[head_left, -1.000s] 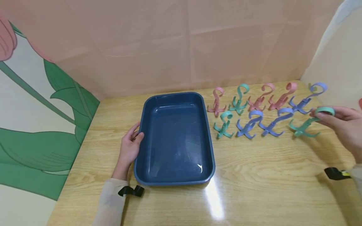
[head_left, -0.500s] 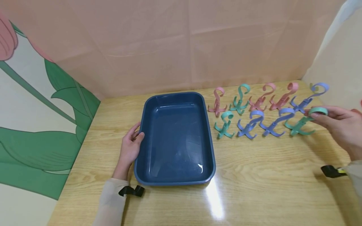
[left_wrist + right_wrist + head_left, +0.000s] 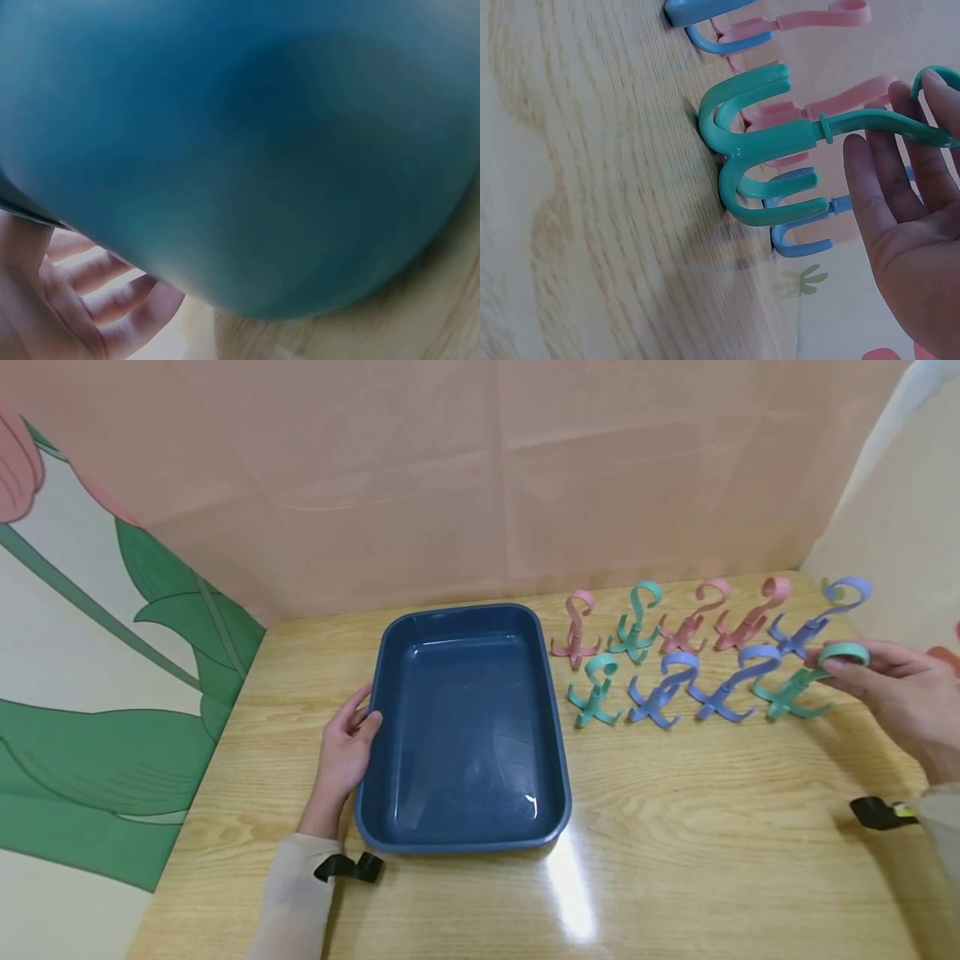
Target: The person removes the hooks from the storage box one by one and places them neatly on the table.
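My left hand (image 3: 349, 739) holds the left wall of a deep blue plastic tray (image 3: 557, 727), thumb at the rim and fingers along the outside. In the left wrist view, the tray's side (image 3: 247, 172) fills most of the picture, and the fingers (image 3: 120, 300) show beneath its edge. At the far right, my right hand (image 3: 907, 693) pinches the curled top of a green four-armed hook hanger (image 3: 795, 695). The right wrist view shows this green hanger (image 3: 772, 142) with its base at the wooden tabletop, arms curving up.
Several similar hangers stand in two rows right of the tray: pink (image 3: 575, 639), green (image 3: 595, 693) and blue ones (image 3: 723, 689). A blue hanger (image 3: 806, 631) stands close behind my right hand. A pink sheet (image 3: 390, 485) backs the wooden table (image 3: 712, 860).
My right hand has shifted slightly left with the green hook hanger, beside the blue one in the front row, and then stayed there. The left hand and tray have not moved.
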The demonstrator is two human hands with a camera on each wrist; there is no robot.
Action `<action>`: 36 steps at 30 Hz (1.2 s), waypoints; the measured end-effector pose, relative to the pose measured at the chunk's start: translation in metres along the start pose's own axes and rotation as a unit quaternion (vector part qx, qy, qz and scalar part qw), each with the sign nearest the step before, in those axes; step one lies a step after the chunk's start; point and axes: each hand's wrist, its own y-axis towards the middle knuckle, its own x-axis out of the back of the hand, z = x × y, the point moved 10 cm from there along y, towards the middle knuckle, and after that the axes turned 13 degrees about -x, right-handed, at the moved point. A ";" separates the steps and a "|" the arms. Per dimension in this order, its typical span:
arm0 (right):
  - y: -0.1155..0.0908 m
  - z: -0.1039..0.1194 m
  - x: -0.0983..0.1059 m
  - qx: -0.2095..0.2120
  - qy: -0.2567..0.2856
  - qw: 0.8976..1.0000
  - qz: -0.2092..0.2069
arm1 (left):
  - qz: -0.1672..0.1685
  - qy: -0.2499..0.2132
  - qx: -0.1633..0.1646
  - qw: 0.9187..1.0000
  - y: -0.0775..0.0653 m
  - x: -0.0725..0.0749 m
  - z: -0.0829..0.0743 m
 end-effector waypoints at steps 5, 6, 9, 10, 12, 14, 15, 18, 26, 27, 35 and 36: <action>0.000 -0.002 -0.001 0.002 0.003 1.000 0.010 | 0.001 -0.001 0.000 1.000 0.000 0.000 0.000; 0.000 -0.002 -0.001 0.002 0.006 1.000 0.011 | 0.002 -0.001 0.000 1.000 0.000 0.000 0.000; -0.001 -0.002 -0.002 0.008 0.001 1.000 0.015 | 0.003 -0.003 0.001 1.000 -0.001 -0.001 -0.001; -0.001 -0.002 -0.003 0.009 -0.002 1.000 0.016 | 0.004 -0.004 0.001 1.000 -0.001 -0.001 -0.001; -0.001 -0.002 -0.003 0.009 -0.006 1.000 0.017 | 0.005 -0.005 0.001 1.000 -0.001 -0.001 -0.001; -0.001 -0.002 -0.003 0.004 -0.010 1.000 0.018 | 0.006 -0.005 0.001 1.000 -0.002 -0.001 -0.002; -0.001 -0.003 -0.002 -0.001 -0.010 1.000 0.017 | 0.007 -0.005 0.001 1.000 -0.002 -0.001 -0.002; -0.001 -0.003 0.000 -0.013 -0.022 1.000 0.012 | 0.006 -0.005 0.001 1.000 -0.002 -0.001 -0.002; -0.005 0.001 0.003 -0.029 -0.112 0.993 -0.025 | 0.009 0.000 0.004 1.000 -0.002 -0.001 -0.002; -0.006 0.003 0.003 -0.028 -0.125 0.991 -0.032 | 0.010 -0.001 0.005 1.000 -0.002 -0.001 -0.002; -0.009 0.015 0.004 -0.021 -0.172 0.983 -0.054 | 0.008 0.009 0.004 1.000 -0.001 -0.001 0.000; -0.009 0.017 0.002 -0.017 -0.171 0.984 -0.047 | 0.007 0.010 0.003 1.000 -0.001 -0.001 0.000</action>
